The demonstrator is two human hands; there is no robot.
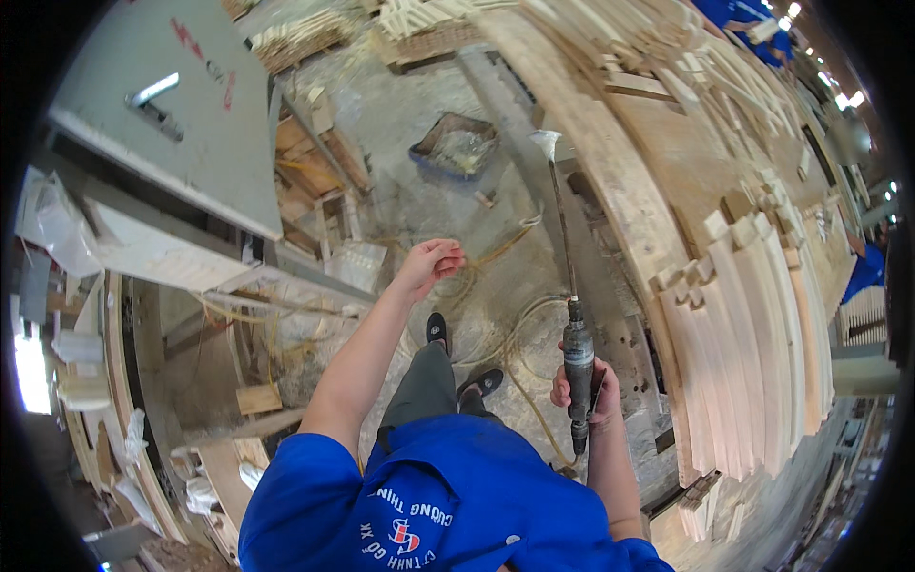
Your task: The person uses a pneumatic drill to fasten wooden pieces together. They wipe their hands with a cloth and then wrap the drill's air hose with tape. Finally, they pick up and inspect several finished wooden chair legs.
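My right hand is wrapped around the body of a dark hand-held power drill. A long thin rod runs from its front, away from me, and ends in a whitish flared tip. At the drill's rear end, a yellowish hose trails toward the floor. My left hand hangs in the air over the floor, apart from the drill, with its fingers loosely bent. Nothing shows in it.
Several curved wooden pieces are stacked on a wooden bench at my right. A dark tray with pale residue lies on the floor ahead. A grey metal cabinet stands at left. Hoses loop near my feet. People in blue are at far right.
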